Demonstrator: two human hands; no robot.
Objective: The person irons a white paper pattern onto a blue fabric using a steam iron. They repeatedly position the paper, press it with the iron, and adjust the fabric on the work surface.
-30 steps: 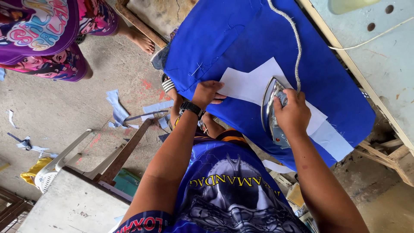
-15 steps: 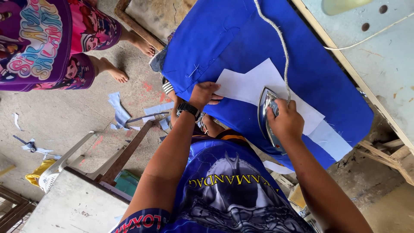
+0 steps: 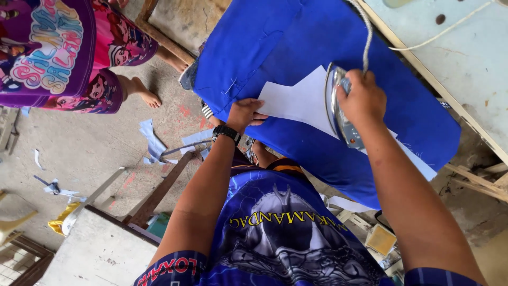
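Head view, looking down on my own arms. My right hand (image 3: pixel 361 98) is closed around the handle of the iron (image 3: pixel 340 108), which sits on the white fabric piece (image 3: pixel 299 100), its bright soleplate edge facing left and its braided cord (image 3: pixel 365 39) running up and away toward the far edge. My left hand (image 3: pixel 243 113) lies open, fingers spread flat on the near left corner of that white piece, pinning it to the blue cloth (image 3: pixel 275 47) that covers the board. The two hands are apart, with a stretch of white between them.

To press well here, I judge I should keep the soleplate flat and glide it along the white piece rather than rock it, so no crease gets set. My pinning fingers need to hold the corner taut yet keep clear of the hot plate. The cord is best kept behind my wrist so it does not drag across the work.

Farther out, left of the board, another person's bare foot (image 3: pixel 145 94) stands on the concrete floor (image 3: pixel 79 143) among pale fabric scraps (image 3: pixel 153 143). A light blue table (image 3: pixel 465 58) lies to the far right.
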